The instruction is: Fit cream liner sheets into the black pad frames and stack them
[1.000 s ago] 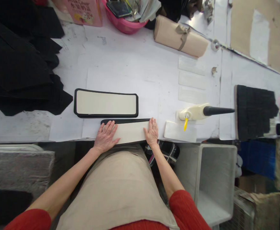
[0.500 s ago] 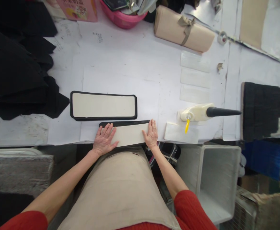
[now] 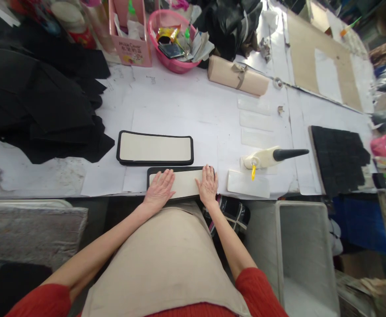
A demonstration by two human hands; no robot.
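A long cream panel (image 3: 186, 183) lies on a larger black backing at the table's front edge, right before my apron. My left hand (image 3: 159, 188) rests flat on its left part, fingers stretched out. On its right end my right hand (image 3: 207, 184) lies flat too, fingertips at the black border. Just behind is a second cream panel (image 3: 156, 147) on black pieces, which look stacked. To the right stands a cream dispenser (image 3: 260, 158) with a black tapered end and a yellow nozzle, beside a translucent strip (image 3: 248, 183).
Black fabric pieces (image 3: 41, 97) heap up on the left. A pink basin (image 3: 176, 66), a pink box (image 3: 131, 52) and a tied beige roll (image 3: 224, 72) stand at the back. Several translucent strips (image 3: 255, 119) lie right of centre. A grey bin (image 3: 303, 259) is below the right edge.
My left hand has slid inward along the panel, showing more of the black border at its left end. My right hand stays at the right end. The view has tilted up.
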